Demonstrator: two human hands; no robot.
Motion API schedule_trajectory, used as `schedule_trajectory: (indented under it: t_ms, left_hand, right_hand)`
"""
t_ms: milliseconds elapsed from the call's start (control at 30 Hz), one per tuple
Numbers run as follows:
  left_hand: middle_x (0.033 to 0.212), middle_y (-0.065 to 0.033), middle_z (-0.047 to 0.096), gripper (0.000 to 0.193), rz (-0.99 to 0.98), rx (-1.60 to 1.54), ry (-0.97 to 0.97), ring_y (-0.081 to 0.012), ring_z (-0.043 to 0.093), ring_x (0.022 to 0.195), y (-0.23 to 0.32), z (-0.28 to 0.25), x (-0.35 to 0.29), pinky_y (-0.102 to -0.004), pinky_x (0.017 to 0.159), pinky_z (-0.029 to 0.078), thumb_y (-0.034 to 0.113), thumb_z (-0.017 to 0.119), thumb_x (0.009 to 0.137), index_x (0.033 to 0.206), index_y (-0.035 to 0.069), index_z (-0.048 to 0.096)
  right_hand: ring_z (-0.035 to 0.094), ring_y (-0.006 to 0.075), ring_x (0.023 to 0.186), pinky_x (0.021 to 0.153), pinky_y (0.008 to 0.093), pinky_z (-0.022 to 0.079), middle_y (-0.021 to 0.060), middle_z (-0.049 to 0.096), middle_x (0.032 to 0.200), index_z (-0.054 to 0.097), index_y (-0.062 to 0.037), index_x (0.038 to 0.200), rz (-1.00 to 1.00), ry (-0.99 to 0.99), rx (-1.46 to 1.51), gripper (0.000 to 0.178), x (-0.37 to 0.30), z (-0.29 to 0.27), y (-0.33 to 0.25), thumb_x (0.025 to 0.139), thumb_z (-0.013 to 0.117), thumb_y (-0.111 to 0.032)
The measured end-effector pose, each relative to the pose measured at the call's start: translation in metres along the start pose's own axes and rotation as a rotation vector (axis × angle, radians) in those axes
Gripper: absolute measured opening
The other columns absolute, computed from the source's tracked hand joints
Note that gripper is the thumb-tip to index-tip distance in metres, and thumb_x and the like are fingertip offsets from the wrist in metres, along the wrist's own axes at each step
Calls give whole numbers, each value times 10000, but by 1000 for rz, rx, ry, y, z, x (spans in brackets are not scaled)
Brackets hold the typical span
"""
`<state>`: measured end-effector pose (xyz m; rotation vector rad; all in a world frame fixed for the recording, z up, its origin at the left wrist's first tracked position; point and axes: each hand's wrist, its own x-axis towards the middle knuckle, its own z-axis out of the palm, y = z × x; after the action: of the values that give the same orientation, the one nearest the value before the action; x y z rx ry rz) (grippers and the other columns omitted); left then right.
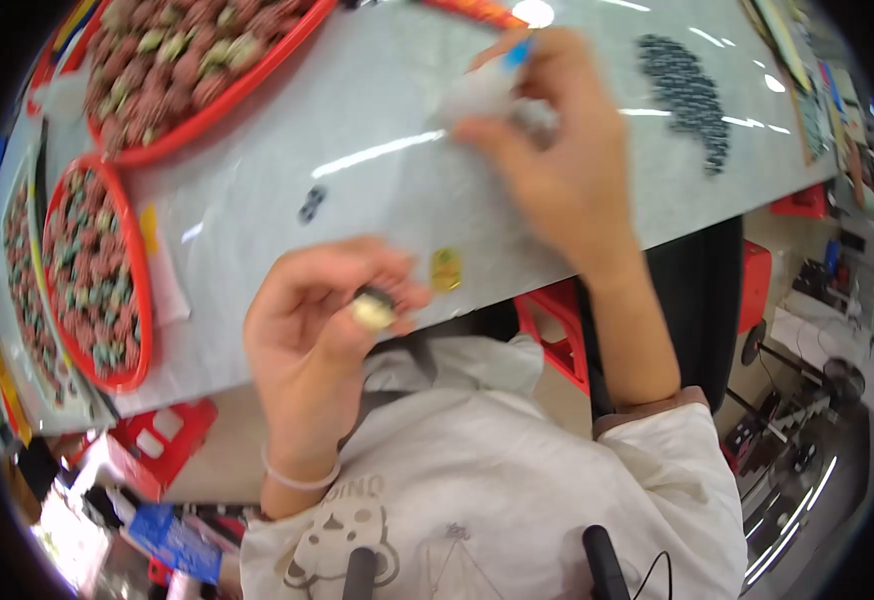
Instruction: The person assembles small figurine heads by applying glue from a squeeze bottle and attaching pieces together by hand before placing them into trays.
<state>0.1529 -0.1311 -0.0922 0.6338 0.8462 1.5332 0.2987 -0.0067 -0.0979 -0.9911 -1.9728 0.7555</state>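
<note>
Motion blur is smearing the right hand (572, 140) and the white bottle (479, 95) it's gripping, so the outline is going soft and I'm only really making out the blue tip (519, 54). Thumb and fingers (557, 48) are wrapping around that bottle, partly hiding its body, and something greyish is peeking out under the palm that I'm not managing to identify.

Left hand (307, 315) is hanging over the near edge of the bench (247, 190), thumb and fingertips pinching a small cream-and-dark piece (371, 309). So the piece is sitting right between the tips, cream side showing, with part of the dark side getting covered. The bottle is staying well apart from it, farther off and to the right.

Just right of the left hand, a yellow square (446, 270) is lying near the bench edge. A little dark cluster (312, 203) is lying farther off, and a big dark patch of small pieces (687, 100) is spreading out far right. Over on the left, a large red basket (257, 80) is getting cut off at the top, while a smaller red basket (142, 270) is showing pinkish and greenish pieces.
</note>
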Motion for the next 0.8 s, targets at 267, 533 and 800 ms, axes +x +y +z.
schedule_trajectory:
  t_ms: [267,533,800]
  left_hand:
    - [916,-147,518,288,9,74,54,-186,563,761,4,1,3,-225,618,461,188,606,762,931,-1,469]
    - [929,-150,523,272,-12,63,20,-199,567,783,6,1,8,-247,651,476,166,600,765,933,-11,480]
    - [968,-166,524,273,-29,-38,-31,-204,566,808,5,2,12,-263,679,473,139,586,772,963,-24,478]
  right_hand:
    - [530,134,680,620,241,426,56,580,796,580,-11,807,222,195,-546,125,14,-89,27,691,543,18]
    - [529,113,658,635,251,424,29,567,761,585,-19,823,-45,132,-639,130,17,-85,49,696,559,-2]
    - [434,164,850,705,235,372,123,419,1014,459,10,994,232,-154,878,237,-9,-71,7,760,476,-21]
